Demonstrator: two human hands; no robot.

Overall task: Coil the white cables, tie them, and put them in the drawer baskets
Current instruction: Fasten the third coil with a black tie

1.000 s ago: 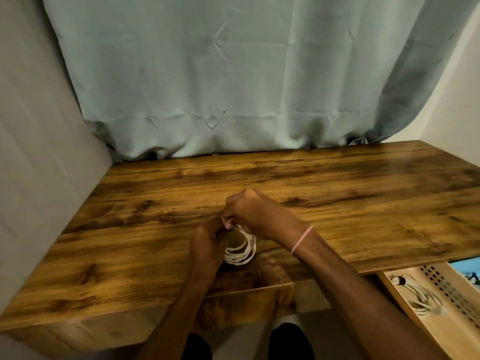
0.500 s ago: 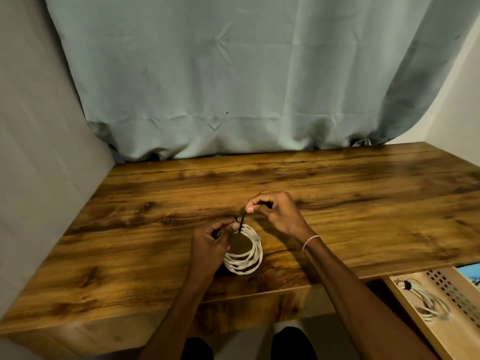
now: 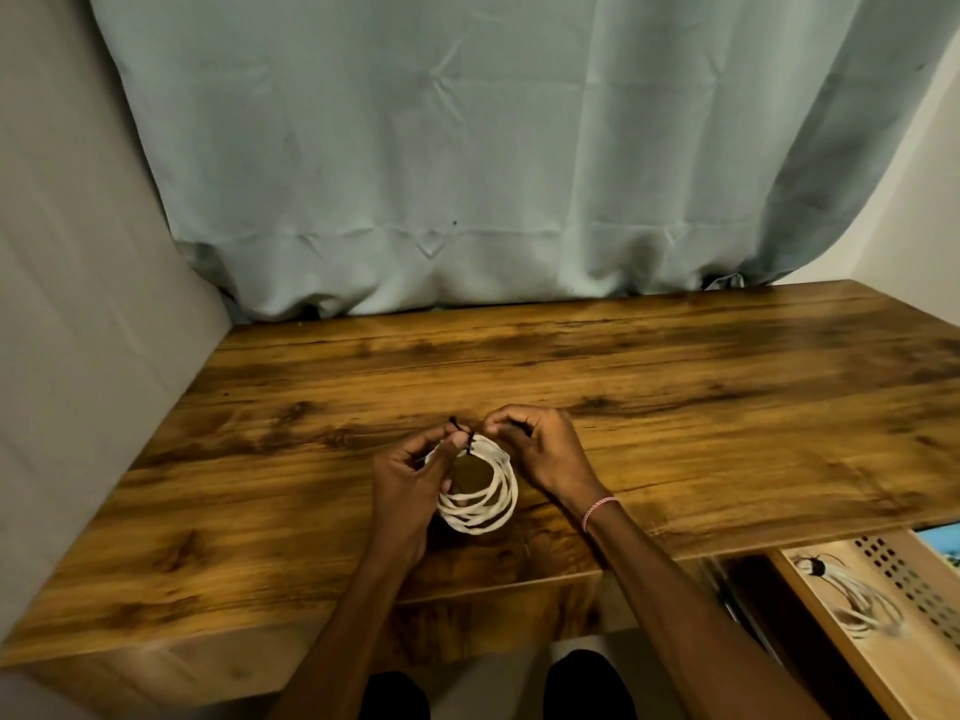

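1. Coil (image 3: 480, 493) of white cable, several loops, held upright just above the near-centre of the wooden desk (image 3: 675, 407); loops fan out toward the bottom, bunched at the top.
2. Black tie (image 3: 467, 440) sits at the top of the coil, wrapped around the bunched strands; one thin end (image 3: 454, 421) sticks up and to the left.
3. Left hand (image 3: 408, 491) is closed on the coil's left side: thumb across the top strands right beside the tie, fingers curled behind the loops. Clamped on the cable.
4. Right hand (image 3: 543, 449) is at the top right of the coil, thumb and forefinger pinched together just right of the tie. Something dark shows between the fingertips; too small to tell if it is the tie's other end. Remaining fingers curled in, close to the loops; can't tell if they touch.
5. Right wrist wears a pink-and-white band (image 3: 598, 510).
6. Both forearms come in from the bottom edge and converge on the coil.
7. Open drawer basket (image 3: 893, 678), light wood with a perforated side, sits below the desk's right end, well apart from the hands.
8. Second coil (image 3: 857, 600) of white cable lies in that basket, with a dark tie (image 3: 816, 565) at its far end.
9. Grey-green curtain (image 3: 467, 148) hangs behind the desk, hem resting on the back edge.
10. Grey wall panel (image 3: 78, 356) flanks the desk on the left.
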